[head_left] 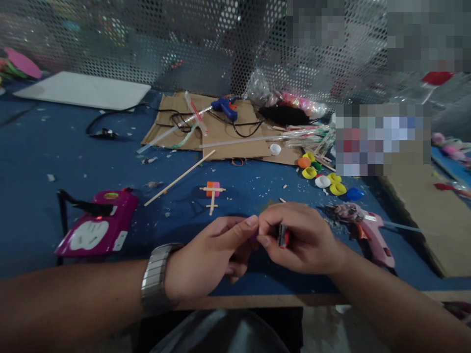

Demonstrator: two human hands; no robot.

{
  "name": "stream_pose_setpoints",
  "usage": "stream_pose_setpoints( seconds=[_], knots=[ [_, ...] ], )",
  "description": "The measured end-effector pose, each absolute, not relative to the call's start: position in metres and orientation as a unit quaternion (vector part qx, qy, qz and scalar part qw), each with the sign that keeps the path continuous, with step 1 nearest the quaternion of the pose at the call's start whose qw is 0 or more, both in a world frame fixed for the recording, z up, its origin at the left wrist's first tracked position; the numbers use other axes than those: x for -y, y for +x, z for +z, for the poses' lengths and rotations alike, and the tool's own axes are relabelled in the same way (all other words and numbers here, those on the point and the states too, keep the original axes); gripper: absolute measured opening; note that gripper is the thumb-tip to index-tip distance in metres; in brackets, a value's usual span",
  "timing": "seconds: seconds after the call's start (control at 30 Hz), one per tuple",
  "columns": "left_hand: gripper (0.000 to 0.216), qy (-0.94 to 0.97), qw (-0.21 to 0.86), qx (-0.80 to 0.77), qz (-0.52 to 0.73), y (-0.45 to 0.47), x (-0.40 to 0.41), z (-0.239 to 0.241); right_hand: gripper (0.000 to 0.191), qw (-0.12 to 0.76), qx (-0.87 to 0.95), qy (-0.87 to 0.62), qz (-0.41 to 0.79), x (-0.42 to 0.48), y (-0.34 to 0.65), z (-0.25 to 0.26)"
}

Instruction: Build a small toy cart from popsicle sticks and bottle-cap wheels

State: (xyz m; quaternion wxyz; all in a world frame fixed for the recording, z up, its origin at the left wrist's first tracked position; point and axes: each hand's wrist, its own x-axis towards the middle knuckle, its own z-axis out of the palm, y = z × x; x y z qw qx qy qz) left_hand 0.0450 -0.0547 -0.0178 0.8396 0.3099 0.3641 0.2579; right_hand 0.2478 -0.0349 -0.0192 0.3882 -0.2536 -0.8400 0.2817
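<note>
From the head view I count two bare hands over the near edge of the blue table (29, 169), and one metal-banded watch (157, 277) on the left wrist. My left hand (217, 255) pinches one small purple piece (253, 236) between thumb and fingers; it sits between the two hands, so covered that I cannot tell its long axis. My right hand (303, 240) is curled around one red-and-dark object (283, 236), its blunt end showing toward me and the rest hidden in the fist; its thumb and forefinger meet the left fingertips beside the purple piece. To the right lies one pink glue gun (373, 238), nozzle aimed left; to the left, one magenta box (125, 208) carries a white apple-shaped label and an oval sticker, their writing too small for me to read. Beyond the hands is one orange-and-pink block (213, 185) bearing three sticks, the longest running toward me, two crosswise. One long stick (180, 177) slants away rightward. Farther right I count nine bottle caps (337, 189): four yellow, two white, one orange, one green, one blue. Behind sit cardboard (235, 144), one blue glue gun (224, 107) and one white board (84, 90).
</note>
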Motion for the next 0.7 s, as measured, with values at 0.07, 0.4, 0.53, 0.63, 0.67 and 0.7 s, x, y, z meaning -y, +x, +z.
stream_pose_setpoints(
  seconds=[0.07, 0.4, 0.53, 0.63, 0.67, 0.7],
  knots=[
    [0.062, 0.297, 0.845, -0.364, 0.254, 0.0448, 0.0554, -0.0175, 0.020, 0.383, 0.839, -0.256, 0.288, 0.0351, 0.2488, -0.0195],
    [0.060, 0.301, 0.864, -0.315, 0.252, 0.0424, 0.0560, -0.0249, 0.014, 0.408, 0.754, -0.284, 0.429, 0.0377, 0.2431, -0.0172],
    [0.058, 0.284, 0.868, -0.309, 0.265, 0.0410, 0.0533, -0.0207, 0.008, 0.422, 0.692, -0.316, 0.494, 0.0356, 0.2483, -0.0197],
    [0.058, 0.277, 0.858, -0.331, 0.279, 0.0403, 0.0513, -0.0190, 0.011, 0.426, 0.681, -0.327, 0.498, 0.0341, 0.2523, -0.0213],
    [0.057, 0.273, 0.854, -0.336, 0.289, 0.0403, 0.0508, -0.0194, 0.013, 0.423, 0.684, -0.328, 0.496, 0.0338, 0.2526, -0.0212],
    [0.057, 0.268, 0.851, -0.338, 0.299, 0.0404, 0.0504, -0.0202, 0.014, 0.416, 0.690, -0.334, 0.489, 0.0336, 0.2524, -0.0206]
  ],
)
